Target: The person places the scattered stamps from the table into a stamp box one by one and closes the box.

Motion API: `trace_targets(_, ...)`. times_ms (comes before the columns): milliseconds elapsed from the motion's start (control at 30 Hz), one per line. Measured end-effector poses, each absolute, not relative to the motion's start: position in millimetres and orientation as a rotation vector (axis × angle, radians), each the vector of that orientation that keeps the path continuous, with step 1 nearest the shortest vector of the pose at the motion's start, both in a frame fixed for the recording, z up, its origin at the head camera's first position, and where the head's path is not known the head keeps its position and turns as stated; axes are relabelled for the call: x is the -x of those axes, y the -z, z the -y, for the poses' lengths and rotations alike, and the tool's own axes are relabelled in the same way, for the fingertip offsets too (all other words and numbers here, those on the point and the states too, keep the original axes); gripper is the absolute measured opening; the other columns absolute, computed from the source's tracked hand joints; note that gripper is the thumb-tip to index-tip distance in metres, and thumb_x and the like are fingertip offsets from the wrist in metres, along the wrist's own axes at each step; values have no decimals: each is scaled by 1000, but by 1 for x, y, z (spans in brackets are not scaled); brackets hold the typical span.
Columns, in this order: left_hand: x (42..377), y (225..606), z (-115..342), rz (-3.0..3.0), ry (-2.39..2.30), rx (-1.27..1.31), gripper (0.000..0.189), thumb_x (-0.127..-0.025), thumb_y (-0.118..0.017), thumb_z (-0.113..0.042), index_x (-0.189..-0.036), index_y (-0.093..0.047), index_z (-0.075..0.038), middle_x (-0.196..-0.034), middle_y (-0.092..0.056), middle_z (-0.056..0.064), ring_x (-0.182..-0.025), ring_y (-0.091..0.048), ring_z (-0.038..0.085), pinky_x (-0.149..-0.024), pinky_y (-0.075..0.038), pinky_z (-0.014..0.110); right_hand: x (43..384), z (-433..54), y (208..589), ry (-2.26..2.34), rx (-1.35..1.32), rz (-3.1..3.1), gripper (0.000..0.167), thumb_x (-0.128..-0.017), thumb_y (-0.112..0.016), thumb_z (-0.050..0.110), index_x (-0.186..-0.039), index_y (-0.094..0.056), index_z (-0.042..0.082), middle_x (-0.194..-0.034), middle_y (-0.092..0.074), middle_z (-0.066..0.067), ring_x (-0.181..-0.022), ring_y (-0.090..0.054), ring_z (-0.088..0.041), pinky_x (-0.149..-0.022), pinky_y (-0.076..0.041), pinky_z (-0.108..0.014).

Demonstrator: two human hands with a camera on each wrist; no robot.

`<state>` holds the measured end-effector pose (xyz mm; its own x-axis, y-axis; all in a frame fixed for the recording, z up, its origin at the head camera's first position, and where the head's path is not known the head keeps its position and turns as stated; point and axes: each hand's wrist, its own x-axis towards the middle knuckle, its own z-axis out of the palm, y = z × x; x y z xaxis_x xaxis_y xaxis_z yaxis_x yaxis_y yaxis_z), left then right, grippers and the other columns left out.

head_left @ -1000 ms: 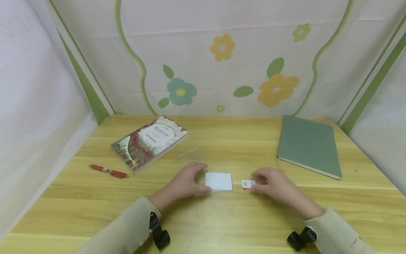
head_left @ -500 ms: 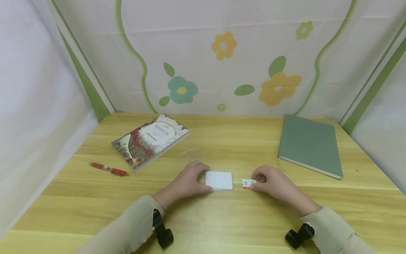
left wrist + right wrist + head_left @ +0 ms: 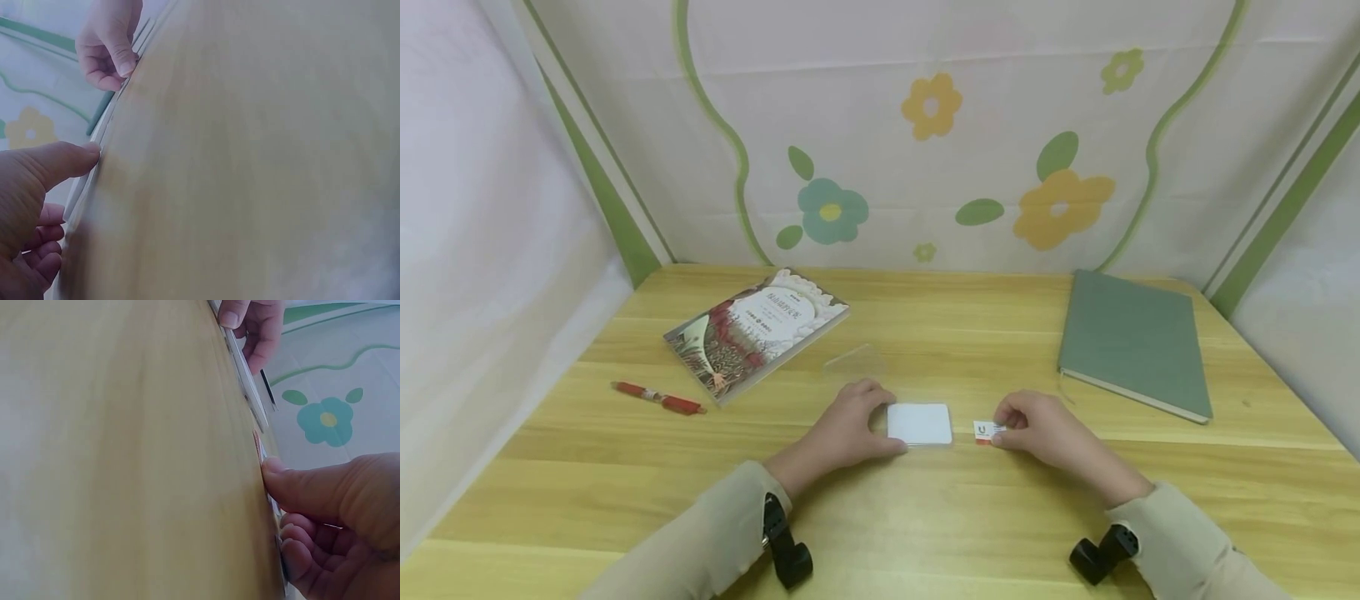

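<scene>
A flat white rectangle with rounded corners (image 3: 919, 424), thin like a card in a clear case, lies on the wooden table. My left hand (image 3: 850, 423) holds its left side, thumb at the near corner and fingers at the far one. To the right lies a small white and red printed card (image 3: 982, 432) with a dark U-shaped logo. Thumb and fingertips of my right hand (image 3: 1037, 429) pinch its right end, hiding that part. A narrow gap separates the two cards. In the right wrist view the white rectangle (image 3: 247, 378) appears edge-on, low over the tabletop.
A transparent sheet (image 3: 855, 362) lies just beyond my left hand. An illustrated book (image 3: 756, 333) and a red pen (image 3: 657, 399) are at the left. On the right lies a green notebook (image 3: 1133, 346). A flowered cloth (image 3: 880, 167) hangs behind the table (image 3: 880, 525).
The head view has shifted slightly. Both hands keep their places at the two cards, with the right fingertips settling a little more closely on the small printed card.
</scene>
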<state>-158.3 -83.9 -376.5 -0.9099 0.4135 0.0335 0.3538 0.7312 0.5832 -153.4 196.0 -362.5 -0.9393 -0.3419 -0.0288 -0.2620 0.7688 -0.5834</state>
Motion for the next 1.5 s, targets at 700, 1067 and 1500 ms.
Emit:
trace_targets(700,158,378,85,-2827,-963,-643,61,-68,-80,-36,-117,-61,-4,-112,-53,6,-106,-47,24,-95,-42,40,153,-190,360,896,418,-2859,19,-72,-76,12,-78,-58,11,-70,-50,0,-66,-43,-14,-57,-37,-24)
trace_targets(1067,158,378,85,-2831,-957,-650,62,-68,-80,-36,-117,-61,-4,-113,-53,7,-108,-47,24,-95,-42,40,150,-190,360,877,441,-2892,19,-74,-75,12,-76,-56,13,-70,-52,3,-65,-43,-13,-56,-38,-24)
trace_targets(1500,158,379,84,-2833,-944,-647,63,-68,-80,-37,-118,-60,-4,-115,-53,7,-109,-46,25,-95,-42,40,151,-192,358,995,362,-2840,6,-82,-67,12,-79,-62,12,-75,-60,2,-67,-51,-12,-58,-45,-25)
